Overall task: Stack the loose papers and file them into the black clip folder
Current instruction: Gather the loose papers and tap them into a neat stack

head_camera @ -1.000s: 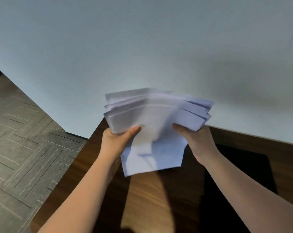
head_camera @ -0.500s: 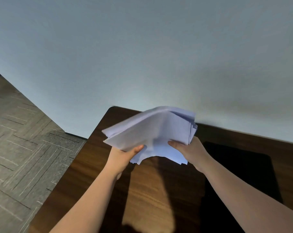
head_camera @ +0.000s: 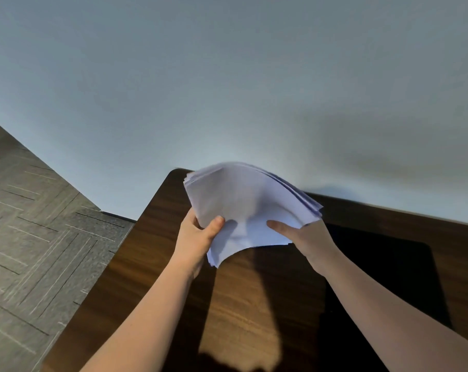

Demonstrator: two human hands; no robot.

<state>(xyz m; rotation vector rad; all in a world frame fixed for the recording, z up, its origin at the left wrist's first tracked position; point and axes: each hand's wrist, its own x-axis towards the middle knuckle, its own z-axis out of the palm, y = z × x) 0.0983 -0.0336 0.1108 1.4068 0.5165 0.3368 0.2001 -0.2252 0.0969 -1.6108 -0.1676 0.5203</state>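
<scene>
A stack of white papers (head_camera: 243, 202) is held in the air above the far left part of the table, bowed and tilted, with its sheets roughly together. My left hand (head_camera: 198, 237) grips the stack's left near edge, thumb on top. My right hand (head_camera: 305, 234) holds the right near edge, thumb on top and fingers underneath. The black clip folder (head_camera: 393, 269) lies flat on the table to the right, partly hidden behind my right forearm.
The dark wooden table (head_camera: 157, 259) stands against a pale wall (head_camera: 227, 89). Its left edge drops to a grey patterned floor (head_camera: 34, 237). A shadow of the papers and arms falls on the tabletop below the stack.
The stack went from a fanned, raised spread to a lower, more gathered bundle. It has turned so its left edge points away, and both hands moved down toward the table.
</scene>
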